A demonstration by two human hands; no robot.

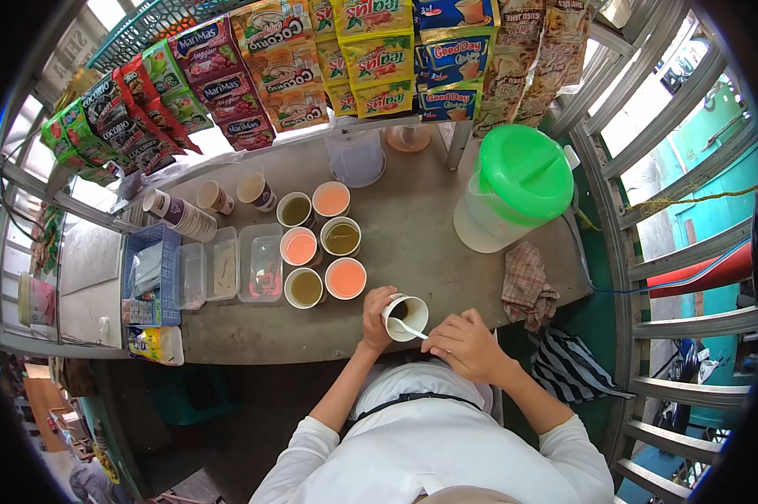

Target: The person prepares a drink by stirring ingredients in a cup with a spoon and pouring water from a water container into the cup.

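My left hand (pixel 378 317) is wrapped round the side of a paper cup (pixel 418 309) with dark liquid inside, near the counter's front edge. A white spoon (pixel 410 328) dips into this cup, its handle pinched in the fingers of my right hand (pixel 465 345). The cup is tilted a little, and its lower part is hidden from above. Just left of my left hand stand several filled paper cups, some with an orange-pink drink (pixel 346 278), others with a greenish-brown drink (pixel 303 288).
A clear pitcher with a green lid (pixel 526 176) stands at right, beside a checked cloth (pixel 530 286). Clear plastic containers (pixel 261 262), a blue basket (pixel 167 269) and stacked cups (pixel 181 216) are at left. Drink sachets (pixel 379 55) hang along the back; metal rails (pixel 681 332) border the right.
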